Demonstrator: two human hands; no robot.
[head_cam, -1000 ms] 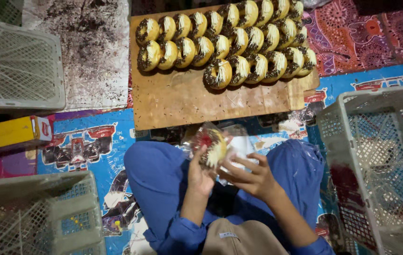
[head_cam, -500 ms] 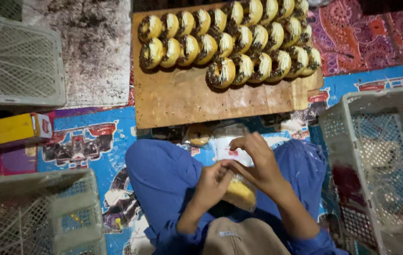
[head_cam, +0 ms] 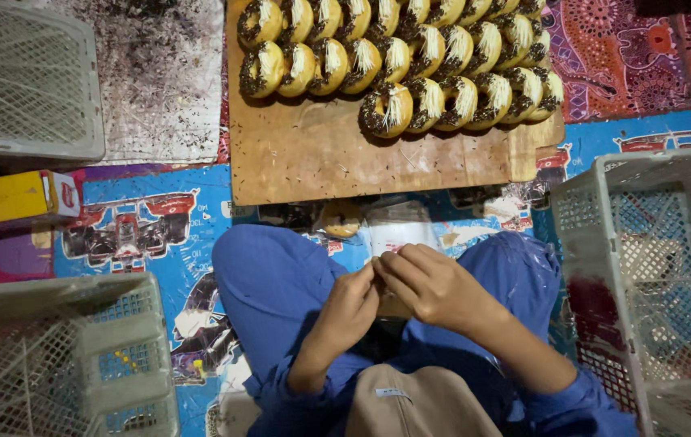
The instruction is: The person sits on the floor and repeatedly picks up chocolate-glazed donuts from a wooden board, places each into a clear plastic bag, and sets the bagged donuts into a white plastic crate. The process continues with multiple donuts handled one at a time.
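Observation:
My left hand (head_cam: 348, 310) and my right hand (head_cam: 433, 285) meet over my lap, fingertips pinched together on the clear plastic wrapper of a doughnut. Only a tan sliver of that wrapped doughnut (head_cam: 395, 307) shows beneath the hands. I sit cross-legged in blue trousers (head_cam: 269, 279). Ahead lies a wooden board (head_cam: 321, 162) carrying several rows of doughnuts (head_cam: 386, 109) topped with dark sprinkles and pale shreds. Another wrapped doughnut (head_cam: 341, 218) rests on the floor between my knees and the board.
White plastic mesh crates stand at the far left (head_cam: 26, 81), near left (head_cam: 54, 356) and right (head_cam: 645, 267). A yellow carton (head_cam: 6, 198) lies at the left. A blue floor mat with a racing-car print (head_cam: 135, 231) and a red patterned cloth (head_cam: 645, 48) cover the floor.
A second ago I held the wrapped doughnut up in both hands in front of me. It has come down into my lap and my fingers have closed together over it.

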